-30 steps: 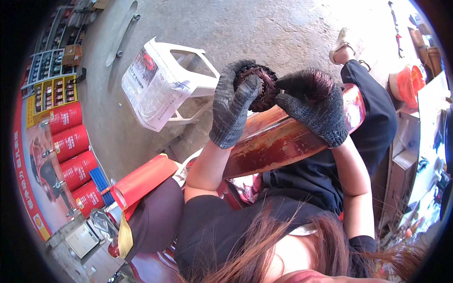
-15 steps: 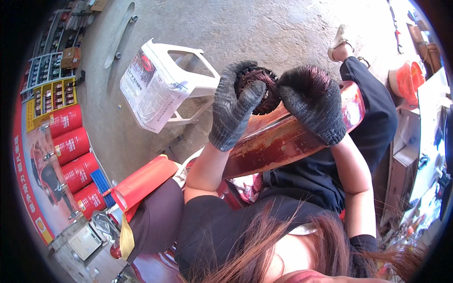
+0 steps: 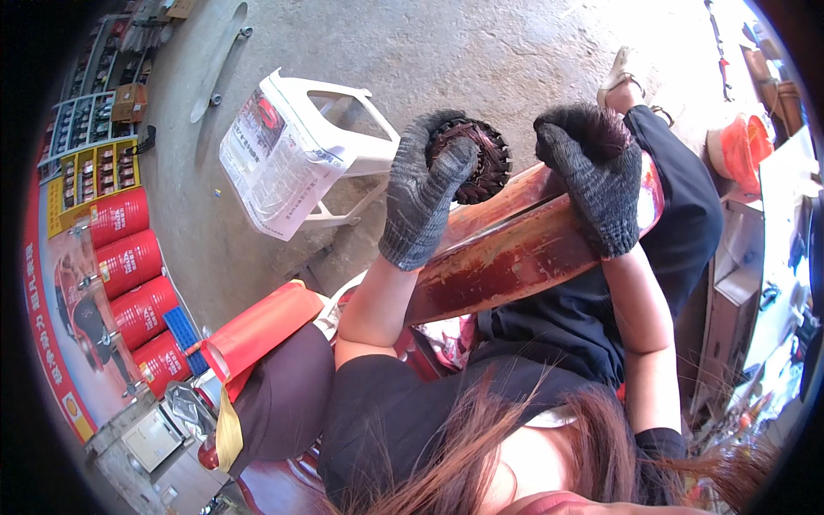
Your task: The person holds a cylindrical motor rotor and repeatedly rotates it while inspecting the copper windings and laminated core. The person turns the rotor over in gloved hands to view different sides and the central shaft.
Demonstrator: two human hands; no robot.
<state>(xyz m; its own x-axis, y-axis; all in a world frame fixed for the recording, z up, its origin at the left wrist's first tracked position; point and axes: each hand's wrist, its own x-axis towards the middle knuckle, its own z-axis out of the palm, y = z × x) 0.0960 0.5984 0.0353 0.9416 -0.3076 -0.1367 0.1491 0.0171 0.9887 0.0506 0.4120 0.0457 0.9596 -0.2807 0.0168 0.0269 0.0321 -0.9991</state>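
My left hand point(image 3: 418, 193), in a dark grey knit glove, grips a round slotted motor stator point(image 3: 496, 161) with dark copper-red windings. The thumb lies over its centre. To the right, my gloved right hand point(image 3: 596, 190) is closed around a bundle of dark red wire point(image 3: 611, 129), whose fine strands bulge out past the fingers. A gap separates the two hands. Below them a long, worn reddish-brown panel point(image 3: 506, 262) with scuffed, peeling edges slants across by my legs. Whether a strand links wire and stator is too fine to tell.
A white plastic stool point(image 3: 378, 153) draped with a newspaper point(image 3: 279, 167) stands to the left. Red drums point(image 3: 129, 257) and a stocked shelf rack point(image 3: 86, 133) line the far left. A red box-like object point(image 3: 275, 326) sits near my left elbow. An orange-lined bucket point(image 3: 740, 148) is at right.
My right hand has drawn away from the stator to the right, taking the wire bundle with it. My left hand has turned the stator so more of its face shows.
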